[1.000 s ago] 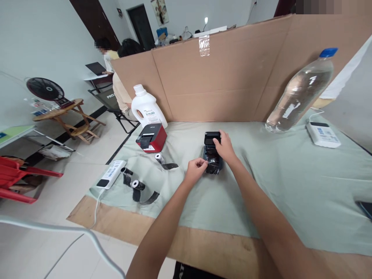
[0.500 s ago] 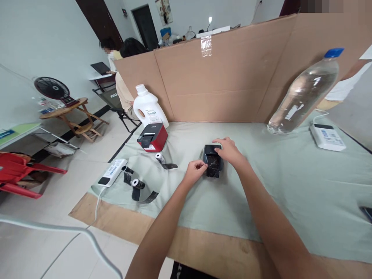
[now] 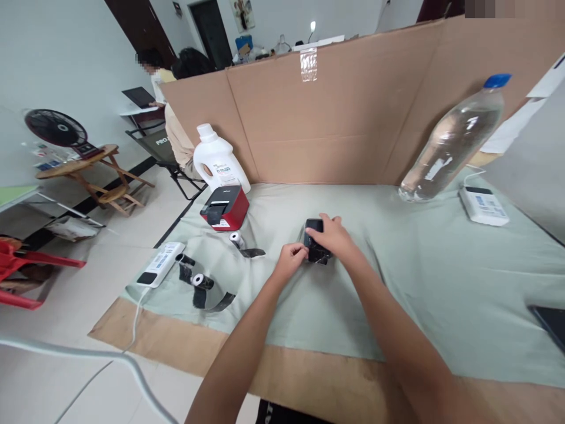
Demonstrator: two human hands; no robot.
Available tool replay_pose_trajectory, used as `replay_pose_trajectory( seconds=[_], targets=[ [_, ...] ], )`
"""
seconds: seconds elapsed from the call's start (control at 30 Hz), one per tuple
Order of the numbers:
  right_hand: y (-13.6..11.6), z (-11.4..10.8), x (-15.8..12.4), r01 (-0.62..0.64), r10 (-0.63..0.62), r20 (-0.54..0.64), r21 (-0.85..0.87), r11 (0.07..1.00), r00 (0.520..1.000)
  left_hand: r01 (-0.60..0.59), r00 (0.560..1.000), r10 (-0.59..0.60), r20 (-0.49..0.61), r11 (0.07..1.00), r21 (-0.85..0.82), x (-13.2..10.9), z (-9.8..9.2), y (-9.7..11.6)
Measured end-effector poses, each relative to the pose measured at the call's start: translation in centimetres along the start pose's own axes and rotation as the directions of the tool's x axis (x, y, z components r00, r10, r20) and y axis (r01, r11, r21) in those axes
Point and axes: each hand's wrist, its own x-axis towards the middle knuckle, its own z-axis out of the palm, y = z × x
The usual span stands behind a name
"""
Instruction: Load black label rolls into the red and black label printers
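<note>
A small black box-shaped printer (image 3: pixel 314 225) stands on the green cloth in front of me, with a shiny dark paper strip (image 3: pixel 318 255) over its near side. My right hand (image 3: pixel 333 234) grips the printer's top from the right, its thumb across the lid. At the left edge of the strip, the fingers of my left hand (image 3: pixel 293 257) are pinched together. Just what lies between those fingertips is partly hidden. Left of my hands lie small dark paper rolls, one (image 3: pixel 203 281) with a loose tail and another (image 3: pixel 237 239) near a red and black printer (image 3: pixel 226 207).
A white jug (image 3: pixel 219 162) stands behind the red printer, against a cardboard screen (image 3: pixel 326 123). On the right a water bottle (image 3: pixel 454 144) leans back beside a white power strip (image 3: pixel 484 206). Another power strip (image 3: pixel 161 265) lies left, and a phone (image 3: pixel 549 324) lies near the right edge.
My right hand has shifted further over the printer's top, its thumb now lying across the lid. My left hand keeps its pinch. The whole view has moved slightly.
</note>
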Motion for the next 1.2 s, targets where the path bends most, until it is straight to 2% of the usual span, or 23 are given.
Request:
replay_pose_trajectory(
  seconds=[0.1, 0.17, 0.27, 0.37, 0.47, 0.6, 0.7, 0.83, 0.93, 1.0, 1.07, 1.13, 1.2],
  targets=[
    [-2.5, 0.9, -1.3, -0.089, 0.091, 0.006, -0.124, 0.988, 0.996, -0.014, 1.0, 0.014, 0.003, 1.0, -0.019, 0.1, -0.1, -0.2],
    [-3.4, 0.9, -2.0, -0.092, 0.093, 0.0, -0.148, 0.985, 0.996, -0.021, 1.0, 0.021, 0.006, 0.999, -0.026, 0.0, -0.1, -0.3],
    [-2.2, -1.0, -2.7, -0.05, 0.042, -0.067, -0.118, 0.992, 0.997, -0.026, 1.0, 0.027, 0.012, 1.0, -0.014, 0.0, -0.2, -0.2],
    [2.2, -5.3, -3.0, -0.041, 0.027, -0.157, -0.09, 0.995, 0.987, -0.022, 1.0, 0.022, 0.014, 1.0, 0.013, -0.2, -0.2, 0.0],
    [8.6, -10.5, -2.6, -0.03, 0.001, -0.219, -0.13, 0.991, 0.976, -0.013, 1.0, 0.012, 0.02, 0.999, 0.033, -0.3, -0.2, 0.3],
    [16.4, -16.0, -2.0, -0.181, 0.093, -0.332, -0.245, 0.953, 0.939, -0.014, 0.999, 0.013, 0.029, 0.999, 0.042, -0.4, -0.1, 0.5],
    [19.9, -17.8, -1.8, -0.291, 0.186, -0.348, -0.278, 0.916, 0.919, -0.024, 0.999, 0.023, 0.041, 0.999, 0.045, -0.3, 0.0, 0.5],
    [21.8, -18.3, -1.5, -0.357, 0.277, -0.29, -0.276, 0.892, 0.916, -0.037, 0.998, 0.034, 0.046, 0.998, 0.055, -0.1, 0.0, 0.4],
    [20.4, -17.6, -1.4, -0.398, 0.305, -0.305, -0.317, 0.861, 0.902, -0.049, 0.998, 0.046, 0.047, 0.997, 0.059, -0.1, 0.1, 0.4],
    [17.2, -16.1, -1.3, -0.339, 0.196, -0.364, -0.387, 0.857, 0.911, -0.059, 0.997, 0.056, 0.051, 0.997, 0.055, -0.2, 0.2, 0.3],
    [12.1, -13.7, -1.5, -0.145, -0.004, -0.324, -0.435, 0.889, 0.946, -0.062, 0.997, 0.06, 0.058, 0.997, 0.047, -0.1, 0.2, 0.3],
    [5.5, -10.3, -2.1, 0.153, -0.229, -0.166, -0.378, 0.913, 0.959, -0.056, 0.997, 0.054, 0.064, 0.998, 0.036, -0.1, 0.3, 0.2],
    [-1.6, -6.5, -2.9, 0.419, -0.431, 0.007, -0.249, 0.873, 0.903, -0.043, 0.997, 0.041, 0.059, 0.999, 0.025, 0.0, 0.3, 0.3]
  ],
)
